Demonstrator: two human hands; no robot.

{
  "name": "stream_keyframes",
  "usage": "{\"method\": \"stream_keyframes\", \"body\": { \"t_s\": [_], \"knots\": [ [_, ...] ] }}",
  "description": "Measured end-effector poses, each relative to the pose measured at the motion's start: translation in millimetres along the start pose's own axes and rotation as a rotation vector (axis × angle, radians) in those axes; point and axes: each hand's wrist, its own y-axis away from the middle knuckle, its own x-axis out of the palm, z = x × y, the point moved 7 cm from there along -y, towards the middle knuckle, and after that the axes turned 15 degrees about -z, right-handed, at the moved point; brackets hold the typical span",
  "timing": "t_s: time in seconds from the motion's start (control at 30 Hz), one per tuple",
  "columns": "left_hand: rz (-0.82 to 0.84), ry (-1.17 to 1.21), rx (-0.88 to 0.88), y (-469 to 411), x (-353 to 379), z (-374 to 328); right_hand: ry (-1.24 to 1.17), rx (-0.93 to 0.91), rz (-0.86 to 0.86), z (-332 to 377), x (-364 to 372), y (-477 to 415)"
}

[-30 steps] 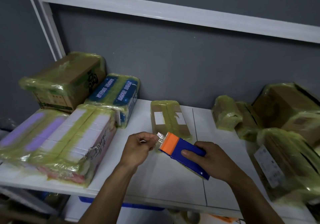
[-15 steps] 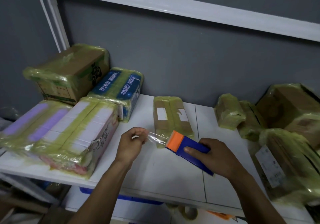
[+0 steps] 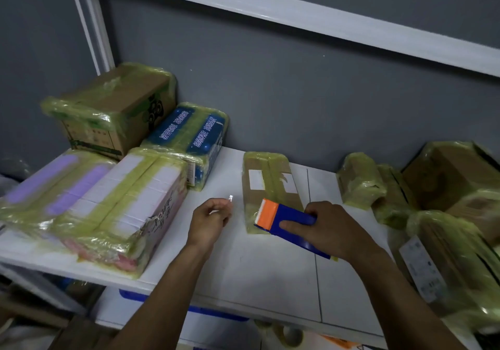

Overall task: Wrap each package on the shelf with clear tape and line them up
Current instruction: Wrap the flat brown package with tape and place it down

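Grey wall (image 3: 270, 92) at the back, white shelf (image 3: 270, 282) in front of it. Lots of packages up there, almost all shiny with yellow-green tape already.

On the far left, a brown box (image 3: 116, 111) and a blue pack (image 3: 189, 133), side by side. Nearer on the left, a big white and purple pack (image 3: 89, 201), wrapped too, right in front of both. On the right, a heap of wrapped parcels (image 3: 446, 255), not in a neat row, some leaning on each other.

In the middle, a small brown package (image 3: 267, 179), lying flat, apart from the left group and from the right heap. Some tape on it already, with bare brown card showing between the strips. Looks like the one being wrapped now.

Right hand (image 3: 332, 228) at the near end of that package, fingers curled round a blue and orange tape holder (image 3: 286, 219), orange toothed end over the package. Left hand (image 3: 208, 222) just to the left, fingers curled in, thumb and fingertip seeming to pinch a tiny shiny tape end (image 3: 230, 197). Clear strip between hand and holder too thin to see.

So: most of the wrapping seems done. Left to do, by the look of it: more tape round the middle package, then the lining up, mostly of the messy right heap. Hard to tell about bare spots deep in that heap.
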Motion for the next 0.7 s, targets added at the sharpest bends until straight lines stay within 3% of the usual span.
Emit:
{"method": "stream_keyframes", "body": {
  "t_s": [0.4, 0.7],
  "knots": [
    [-0.048, -0.155, -0.032, -11, 15, 30, 0.268, -0.03, 0.04, 7, 20, -31],
    [0.02, -0.246, 0.063, -9, 34, 30, 0.266, 0.025, 0.094, 1, 28, -39]
  ]
}}
